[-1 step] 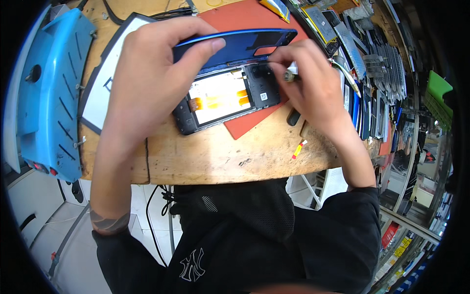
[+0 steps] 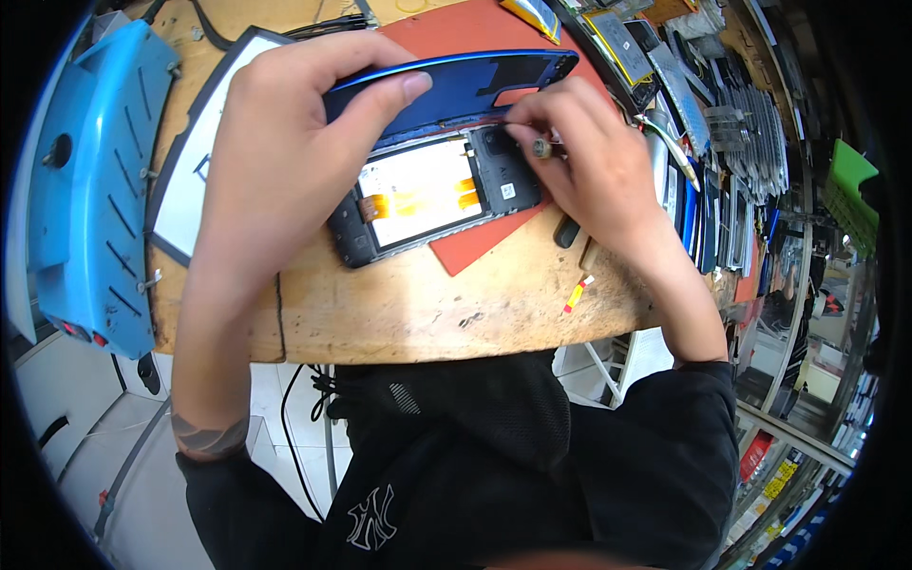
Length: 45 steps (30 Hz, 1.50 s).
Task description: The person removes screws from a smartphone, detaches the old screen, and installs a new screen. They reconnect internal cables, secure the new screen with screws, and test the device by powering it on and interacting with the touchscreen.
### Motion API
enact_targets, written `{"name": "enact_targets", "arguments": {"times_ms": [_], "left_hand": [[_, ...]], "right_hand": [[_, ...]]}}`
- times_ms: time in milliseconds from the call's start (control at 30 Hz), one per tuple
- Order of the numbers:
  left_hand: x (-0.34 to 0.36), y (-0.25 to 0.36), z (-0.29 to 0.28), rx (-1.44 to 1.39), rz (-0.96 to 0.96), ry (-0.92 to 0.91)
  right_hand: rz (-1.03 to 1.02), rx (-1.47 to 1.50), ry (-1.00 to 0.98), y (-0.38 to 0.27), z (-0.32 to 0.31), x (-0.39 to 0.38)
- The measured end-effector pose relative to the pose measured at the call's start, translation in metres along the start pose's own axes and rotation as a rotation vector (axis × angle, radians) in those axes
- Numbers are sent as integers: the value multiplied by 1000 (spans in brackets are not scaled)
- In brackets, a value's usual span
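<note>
An opened phone (image 2: pixel 518 171) lies on the wooden bench, partly over a red mat. Its black frame surrounds a bright, silvery battery area (image 2: pixel 423 176) crossed by orange flex ribbons. My left hand (image 2: pixel 285 142) grips the blue back cover (image 2: pixel 427 103) between thumb and fingers and keeps it tilted up along the phone's far edge. At the far right corner of the phone is my right hand (image 2: pixel 594 157), its fingers pinched around a slim tool (image 2: pixel 541 148) with a round end. The tool's tip is hidden by the fingers.
A blue slotted device (image 2: pixel 95 190) stands at the left beside a white, dark-edged panel (image 2: pixel 185 195). The red mat (image 2: pixel 475 249) extends beneath the phone. A small red-and-yellow strip (image 2: pixel 577 294) lies near the front edge. Phone parts (image 2: pixel 746 142) are stacked at right.
The whole view has shifted slightly left. The right fingers have moved a little along the phone's far corner; both hands keep their grips.
</note>
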<state>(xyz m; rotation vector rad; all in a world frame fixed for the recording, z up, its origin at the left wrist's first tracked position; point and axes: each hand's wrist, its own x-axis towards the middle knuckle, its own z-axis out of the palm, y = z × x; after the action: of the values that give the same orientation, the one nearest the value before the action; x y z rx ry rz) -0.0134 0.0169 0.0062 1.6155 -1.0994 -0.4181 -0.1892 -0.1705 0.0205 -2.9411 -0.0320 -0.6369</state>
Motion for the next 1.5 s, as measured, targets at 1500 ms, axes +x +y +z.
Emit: {"name": "enact_targets", "arguments": {"times_ms": [1500], "left_hand": [[-9,-17,12,-221,-24,184]], "right_hand": [[-21,244,128,19,28,-4]]}}
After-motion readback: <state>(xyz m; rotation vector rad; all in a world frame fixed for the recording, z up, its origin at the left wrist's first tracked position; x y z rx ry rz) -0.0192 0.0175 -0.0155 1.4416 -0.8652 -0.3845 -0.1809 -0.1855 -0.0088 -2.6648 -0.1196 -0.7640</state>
